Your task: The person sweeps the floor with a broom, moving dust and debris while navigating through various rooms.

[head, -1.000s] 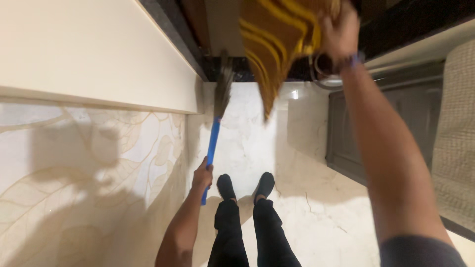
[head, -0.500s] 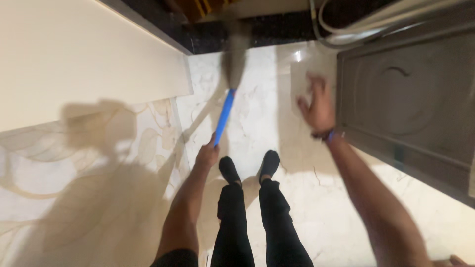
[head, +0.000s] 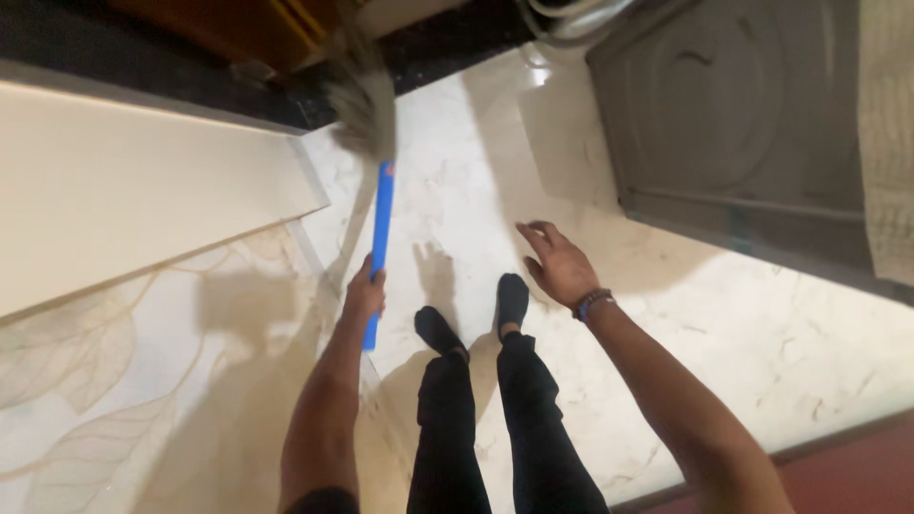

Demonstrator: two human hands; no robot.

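So this is mid-sweep, I'd say: the left hand (head: 365,293) has its fingers wrapped tight round the blue handle of a broom (head: 381,228), gripping it near the lower end, and the grey bristle head (head: 364,95) is up at the far end of the pale marble floor (head: 762,324), touching or nearly touching the dark strip under the cream panel (head: 143,181). The bristles look blurry, so I can't tell if they're actually pressed flat on the floor or just skimming it. The right hand (head: 557,266) is empty, fingers spread apart and loose, hanging over the floor just past the right foot and near the grey appliance (head: 733,105). My guess for the next move: it calls for a pull of the bristles back toward the feet, keeping the head low so it gets into that corner by the panel, and the free hand could join the handle for more control. Count-wise: one broom, two hands, two black-socked feet (head: 512,300), one beaded wristband (head: 592,303) on the right wrist, one appliance, one bit of orange-brown striped cloth (head: 238,24) at the top edge.
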